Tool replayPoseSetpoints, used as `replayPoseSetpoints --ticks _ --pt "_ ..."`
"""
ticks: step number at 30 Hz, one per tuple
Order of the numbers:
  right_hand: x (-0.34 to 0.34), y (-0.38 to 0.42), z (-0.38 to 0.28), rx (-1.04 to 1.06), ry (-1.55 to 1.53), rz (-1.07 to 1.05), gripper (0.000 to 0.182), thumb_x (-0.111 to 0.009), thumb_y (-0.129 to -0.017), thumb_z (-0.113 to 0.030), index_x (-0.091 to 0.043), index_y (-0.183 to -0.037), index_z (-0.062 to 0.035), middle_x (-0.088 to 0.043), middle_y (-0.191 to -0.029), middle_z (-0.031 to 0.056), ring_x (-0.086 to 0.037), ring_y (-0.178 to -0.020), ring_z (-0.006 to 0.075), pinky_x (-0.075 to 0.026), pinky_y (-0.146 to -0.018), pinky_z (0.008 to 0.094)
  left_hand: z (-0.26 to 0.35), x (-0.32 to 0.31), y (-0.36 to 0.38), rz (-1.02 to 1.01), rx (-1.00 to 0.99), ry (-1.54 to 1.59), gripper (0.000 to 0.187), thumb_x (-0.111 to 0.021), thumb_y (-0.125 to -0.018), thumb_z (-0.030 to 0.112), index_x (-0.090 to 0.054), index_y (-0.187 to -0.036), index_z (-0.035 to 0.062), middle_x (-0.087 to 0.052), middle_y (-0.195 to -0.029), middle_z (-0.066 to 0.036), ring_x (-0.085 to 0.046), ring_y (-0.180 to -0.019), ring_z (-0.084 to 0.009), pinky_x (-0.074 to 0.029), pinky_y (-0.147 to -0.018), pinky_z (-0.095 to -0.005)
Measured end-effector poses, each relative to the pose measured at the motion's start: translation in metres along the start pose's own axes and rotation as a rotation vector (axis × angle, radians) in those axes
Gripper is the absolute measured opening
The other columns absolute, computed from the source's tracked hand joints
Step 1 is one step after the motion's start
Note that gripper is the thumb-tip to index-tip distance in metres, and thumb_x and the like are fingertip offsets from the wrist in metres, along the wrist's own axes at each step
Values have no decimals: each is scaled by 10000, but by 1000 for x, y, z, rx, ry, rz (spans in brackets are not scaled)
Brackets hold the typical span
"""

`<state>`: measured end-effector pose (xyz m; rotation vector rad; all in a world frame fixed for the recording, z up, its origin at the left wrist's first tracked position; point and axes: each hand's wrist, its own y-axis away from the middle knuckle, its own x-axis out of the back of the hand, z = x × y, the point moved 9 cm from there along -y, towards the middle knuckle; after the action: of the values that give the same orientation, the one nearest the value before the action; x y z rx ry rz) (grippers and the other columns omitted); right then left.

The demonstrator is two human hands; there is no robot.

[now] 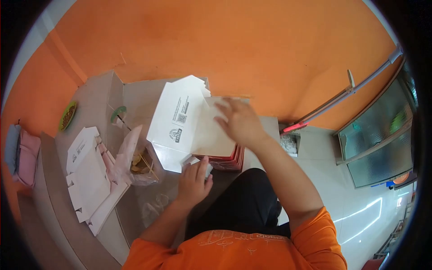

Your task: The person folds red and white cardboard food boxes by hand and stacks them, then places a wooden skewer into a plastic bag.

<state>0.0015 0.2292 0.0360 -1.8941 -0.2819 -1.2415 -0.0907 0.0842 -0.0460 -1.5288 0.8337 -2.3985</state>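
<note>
A white printed cardboard piece [173, 114] lies partly opened out on top of a stack of red-edged cardboard [227, 164] in front of me. My left hand [194, 182] is at the near edge of the white cardboard, its fingers spread beside a small whitish item [208, 170]; whether it grips anything is hard to see. Above the right part of the stack, my right hand [236, 120] has its fingers apart, slightly blurred, with nothing visible in them.
More flattened white cardboard [90, 180] lies at the left, beside a clear plastic bag [128, 155] with brownish pieces inside. A green plate [68, 115] sits farther left. Long-handled tools [333, 101] lean against the orange wall at the right.
</note>
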Motion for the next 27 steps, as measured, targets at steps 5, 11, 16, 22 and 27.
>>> replayPoseSetpoints --ticks 5,11,16,22,27 --pt "-41 -22 50 -197 179 -266 615 -511 -900 -374 -324 -1401 -71 -365 -1417 153 -338 -1318 295 -327 -1047 448 14 -19 -5 -86 17 -223 610 -659 -748 172 -459 -1312 50 -482 -1170 -163 -487 -1064 -325 -376 -911 -500" --pt "-69 -21 66 -288 -11 -520 659 -521 -890 -337 -266 -1425 -47 -305 -1457 142 -295 -1345 313 -320 -1064 442 13 -12 -43 5 24 -101 640 -691 -731 201 -416 -1299 91 -469 -1221 -129 -413 -1223 -333 -255 -969 -604" --pt "-80 -21 77 -277 -132 -541 678 -548 -865 -207 -222 -1430 -20 -308 -1433 187 -393 -1259 379 -388 -1014 426 8 -28 -50 -16 -31 -64 564 -678 -740 191 -474 -1261 129 -489 -1179 -95 -420 -1216 -334 -243 -968 -615" --pt "-88 -16 79 -288 -156 -549 676 -543 -860 -183 -219 -1427 -9 -313 -1421 205 -432 -1211 408 -391 -1011 427 8 -31 -46 -60 -43 -40 501 -670 -742 164 -525 -1220 193 -486 -1162 -93 -413 -1227 -343 -245 -951 -633" --pt "-84 -7 74 -292 -52 -432 625 -543 -868 -206 -282 -1415 -52 -330 -1428 178 -388 -1270 360 -364 -1025 412 13 -30 -38 -106 -104 -68 554 -668 -745 167 -498 -1271 205 -478 -1212 -94 -409 -1236 -355 -247 -954 -655"
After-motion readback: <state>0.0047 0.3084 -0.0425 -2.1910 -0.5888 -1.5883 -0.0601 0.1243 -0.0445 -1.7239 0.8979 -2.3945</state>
